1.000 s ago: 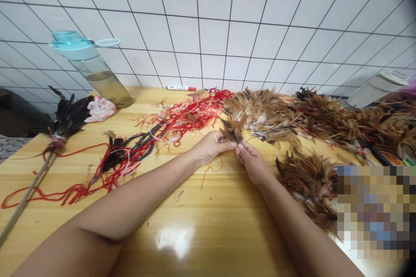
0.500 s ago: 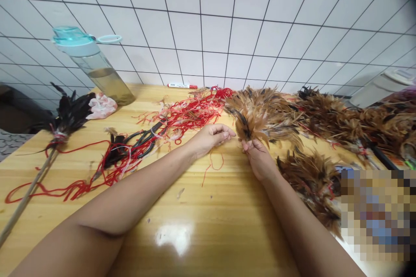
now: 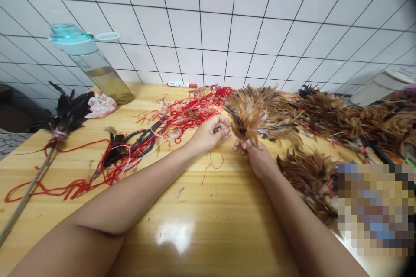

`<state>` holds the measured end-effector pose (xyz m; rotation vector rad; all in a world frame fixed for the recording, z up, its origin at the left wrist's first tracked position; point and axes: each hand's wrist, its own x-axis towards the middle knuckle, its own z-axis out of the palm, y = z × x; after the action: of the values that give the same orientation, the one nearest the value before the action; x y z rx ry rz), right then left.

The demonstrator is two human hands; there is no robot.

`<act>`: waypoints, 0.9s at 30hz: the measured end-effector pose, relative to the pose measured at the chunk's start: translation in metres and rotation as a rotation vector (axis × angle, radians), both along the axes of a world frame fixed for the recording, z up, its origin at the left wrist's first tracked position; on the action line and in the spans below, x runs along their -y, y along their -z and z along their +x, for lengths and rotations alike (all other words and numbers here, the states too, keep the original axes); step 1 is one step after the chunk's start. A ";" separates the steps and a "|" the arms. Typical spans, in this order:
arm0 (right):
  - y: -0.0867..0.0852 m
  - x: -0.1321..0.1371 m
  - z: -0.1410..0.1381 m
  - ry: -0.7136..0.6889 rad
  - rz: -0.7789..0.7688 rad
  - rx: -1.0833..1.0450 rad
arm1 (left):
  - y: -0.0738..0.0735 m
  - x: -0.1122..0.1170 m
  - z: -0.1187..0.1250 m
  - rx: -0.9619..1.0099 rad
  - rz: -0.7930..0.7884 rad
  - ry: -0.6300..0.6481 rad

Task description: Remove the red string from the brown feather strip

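Two hands of mine are over the wooden tabletop (image 3: 211, 229), and only one clearly has hold of anything. With my right hand (image 3: 256, 156) I pinch a bunch of brown feathers (image 3: 248, 129) at its base, thumb and fingers pressed together, the tips fanning up and away from me. It sits just in front of a larger heap of brown feathers (image 3: 282, 114) and overlaps it from where I look. My left hand (image 3: 209, 133) is just beside the bunch, apart from it, fingers loosely curled; I cannot tell whether something thin is caught between thumb and fingertip.

My pinch covers only the quill ends, so if I ease it, I judge that single feathers could slide out or the fan twist askew. Squeezing too hard might bend the quills. Since the bunch is so near the heap, loose plumes could snag and get dragged along. A loop of red thread (image 3: 223, 162) lies below my hands and might catch on a finger; beyond my left hand, the red string tangle (image 3: 201, 110) could snare a careless reach.
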<state>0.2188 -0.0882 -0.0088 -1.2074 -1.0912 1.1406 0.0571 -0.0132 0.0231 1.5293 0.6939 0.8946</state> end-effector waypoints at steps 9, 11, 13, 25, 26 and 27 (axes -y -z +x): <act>0.004 -0.006 0.010 0.337 -0.034 0.262 | -0.001 0.006 -0.004 -0.656 0.602 0.157; 0.002 -0.003 0.012 0.407 0.019 0.600 | -0.007 0.013 -0.004 -0.718 0.735 0.183; -0.003 0.002 0.010 0.425 0.021 0.943 | -0.014 0.022 -0.004 -0.714 0.871 0.230; -0.013 0.012 -0.013 -0.307 0.230 1.004 | -0.018 -0.008 -0.014 -0.458 0.962 0.144; -0.013 0.012 -0.013 -0.313 0.256 0.877 | -0.015 -0.015 -0.015 -0.430 0.894 0.131; -0.013 0.012 -0.012 -0.293 0.271 0.747 | -0.011 -0.020 -0.016 -0.394 0.817 0.128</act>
<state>0.2064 -0.0997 0.0041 -1.3109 -1.9701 0.7093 0.0407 0.0069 0.0342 2.4958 0.5100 0.8261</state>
